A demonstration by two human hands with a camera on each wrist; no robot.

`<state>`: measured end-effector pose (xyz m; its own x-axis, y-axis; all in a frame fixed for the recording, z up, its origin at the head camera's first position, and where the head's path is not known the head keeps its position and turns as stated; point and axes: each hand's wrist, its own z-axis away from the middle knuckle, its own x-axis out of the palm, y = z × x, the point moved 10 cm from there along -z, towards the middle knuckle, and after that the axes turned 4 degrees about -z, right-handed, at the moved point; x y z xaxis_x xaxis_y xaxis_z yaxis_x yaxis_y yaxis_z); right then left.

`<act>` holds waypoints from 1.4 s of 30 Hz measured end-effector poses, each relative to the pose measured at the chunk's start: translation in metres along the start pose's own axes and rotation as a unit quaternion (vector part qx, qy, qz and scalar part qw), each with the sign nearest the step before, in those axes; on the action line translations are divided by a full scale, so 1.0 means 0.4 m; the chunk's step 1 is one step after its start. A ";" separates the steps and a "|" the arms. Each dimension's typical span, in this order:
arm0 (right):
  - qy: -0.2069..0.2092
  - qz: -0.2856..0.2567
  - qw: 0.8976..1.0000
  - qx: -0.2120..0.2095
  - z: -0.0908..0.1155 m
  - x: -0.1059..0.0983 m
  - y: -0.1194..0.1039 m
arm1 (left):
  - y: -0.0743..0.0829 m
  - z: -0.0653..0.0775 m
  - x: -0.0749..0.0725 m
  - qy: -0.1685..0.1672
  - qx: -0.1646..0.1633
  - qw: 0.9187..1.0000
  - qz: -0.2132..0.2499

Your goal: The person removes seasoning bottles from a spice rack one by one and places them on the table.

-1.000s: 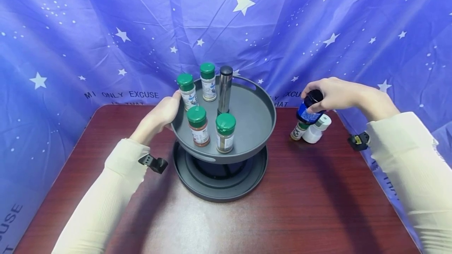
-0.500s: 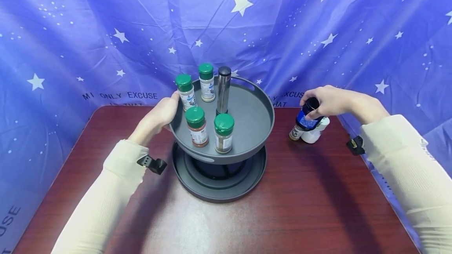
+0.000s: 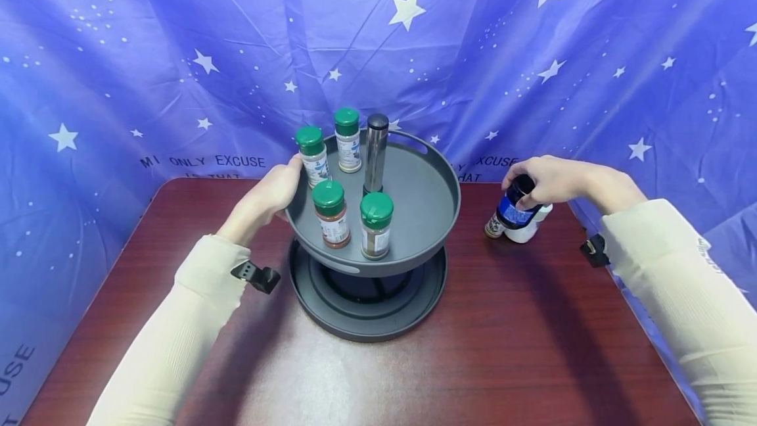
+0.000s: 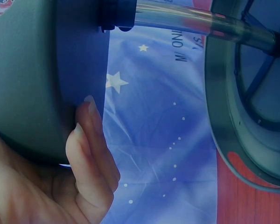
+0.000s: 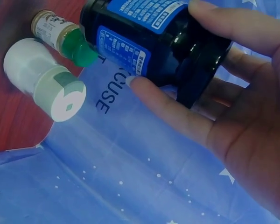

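Note:
My left hand (image 3: 275, 189) grips the left rim of the upper tray (image 3: 420, 209) of a grey two-tier turntable rack. In the left wrist view, the fingers (image 4: 91, 154) curl under that tray. Several green-capped spice jars (image 3: 377, 225) stand on its left and front, around a metal post (image 3: 376, 156). At the right, my right hand (image 3: 556, 179) holds a dark jar with a blue label (image 3: 514, 209) from above, round its upper part. Close by it stand a white bottle (image 5: 46, 79) and a small green-capped jar (image 5: 63, 37), both partly hidden in the head view.
The rack's lower tray (image 3: 369, 327) rests on a reddish-brown wooden table (image 3: 503, 334). A blue curtain with white stars (image 3: 236, 51) hangs behind the table and along its sides. Dark arm shadows fall across the tabletop.
My right hand has lowered the dark jar toward the table, beside the white bottle, and shifted slightly left. The left hand keeps its hold on the tray rim.

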<state>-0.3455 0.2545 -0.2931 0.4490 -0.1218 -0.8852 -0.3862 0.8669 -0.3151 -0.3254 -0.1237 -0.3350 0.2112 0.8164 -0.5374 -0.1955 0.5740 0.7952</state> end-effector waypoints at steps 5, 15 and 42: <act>-0.022 -0.012 1.000 -0.002 -0.006 0.023 0.000 | 0.000 0.001 -0.002 0.001 0.000 1.000 -0.001; -0.041 -0.002 0.999 0.009 -0.007 0.053 0.023 | 0.004 0.004 -0.003 -0.001 0.000 1.000 0.002; 0.000 0.124 0.992 -0.017 -0.036 0.126 0.042 | 0.001 0.001 0.000 0.002 0.001 1.000 -0.004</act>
<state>-0.3408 0.2559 -0.3479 0.3359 0.0937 -0.9372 -0.5115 0.8537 -0.0979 -0.3250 -0.1235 -0.3345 0.2088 0.8118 -0.5453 -0.1919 0.5808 0.7911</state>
